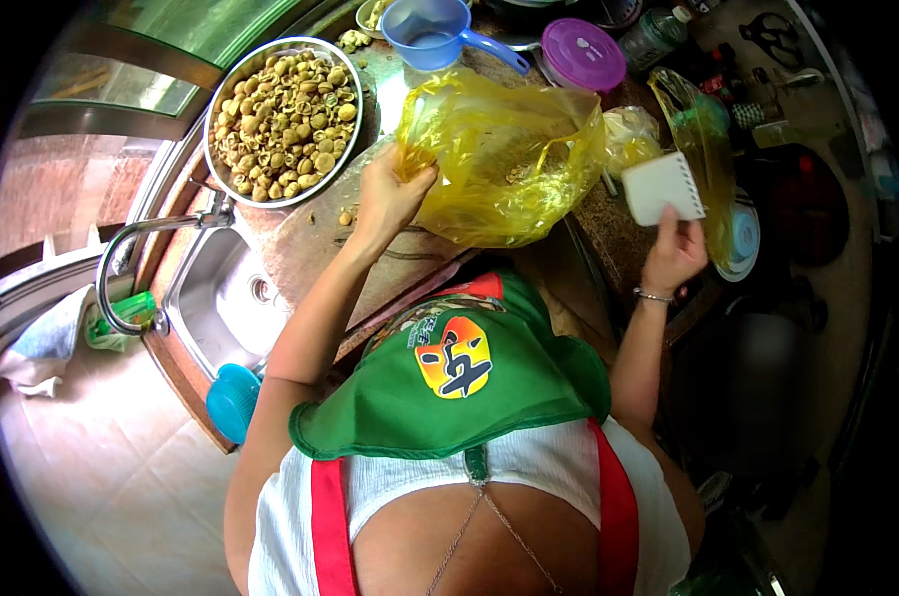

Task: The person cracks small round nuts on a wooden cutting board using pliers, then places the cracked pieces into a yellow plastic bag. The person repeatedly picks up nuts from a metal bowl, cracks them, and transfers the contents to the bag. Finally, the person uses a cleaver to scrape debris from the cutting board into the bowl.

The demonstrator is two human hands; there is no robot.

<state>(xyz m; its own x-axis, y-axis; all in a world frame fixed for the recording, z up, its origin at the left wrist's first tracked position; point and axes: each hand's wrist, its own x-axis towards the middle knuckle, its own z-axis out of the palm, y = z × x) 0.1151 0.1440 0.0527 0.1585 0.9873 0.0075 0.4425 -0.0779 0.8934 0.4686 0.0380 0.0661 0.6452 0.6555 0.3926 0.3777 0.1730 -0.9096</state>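
My left hand (393, 192) grips the gathered edge of a translucent yellow plastic bag (494, 201), which spreads over a cutting board (308, 238) on the counter. Small brownish bits show through the bag. My right hand (674, 257) pinches the lower edge of a small white spiral-bound notepad (659, 192) between thumb and fingers, with its wire binding at the right. Left of the bag, a round metal basin (218, 160) holds many brown-yellow shells or husks, whose exact kind I cannot tell. A few loose pieces lie on the board below the basin.
A blue plastic dipper (425, 37) and a purple-lidded container (583, 54) stand behind the bag. A steel sink (215, 298) with a curved faucet (107, 261) is at the left, a teal basket (233, 402) at its near edge. Another yellow bag (691, 149) hangs right, beside a bluish bowl (745, 232).
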